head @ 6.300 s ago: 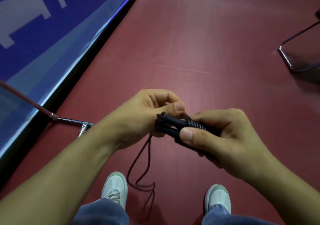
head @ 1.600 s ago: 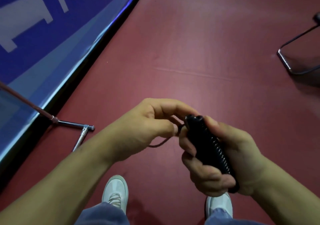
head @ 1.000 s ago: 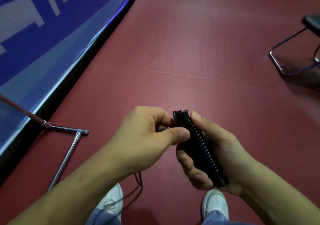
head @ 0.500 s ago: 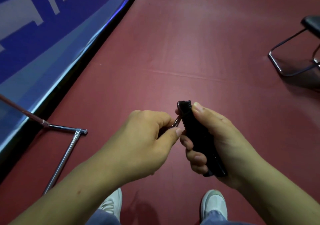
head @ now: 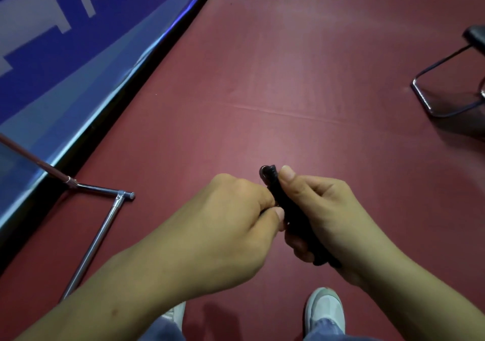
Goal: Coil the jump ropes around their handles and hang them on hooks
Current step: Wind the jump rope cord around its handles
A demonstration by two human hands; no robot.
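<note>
The right hand (head: 328, 220) grips a black jump rope bundle (head: 291, 209) upright, thumb pressed near its top; the left hand (head: 236, 214), touching it alongside, curls its fingers, pinching at the bundle's side; likely light, ribbed, springy; best held mid-bundle so the coils cannot unwind.

Count: 2 hands, left hand (head: 225, 217) and right hand (head: 328, 214); 1 handle bundle (head: 284, 199); 2 shoes (head: 325, 310); 1 chair (head: 476, 37); 1 banner (head: 65, 38).

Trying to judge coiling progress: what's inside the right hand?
The right hand grips the black handles; their top and bottom ends stick out. The fist covers part of their length, and the left hand hides any loose cord.
</note>
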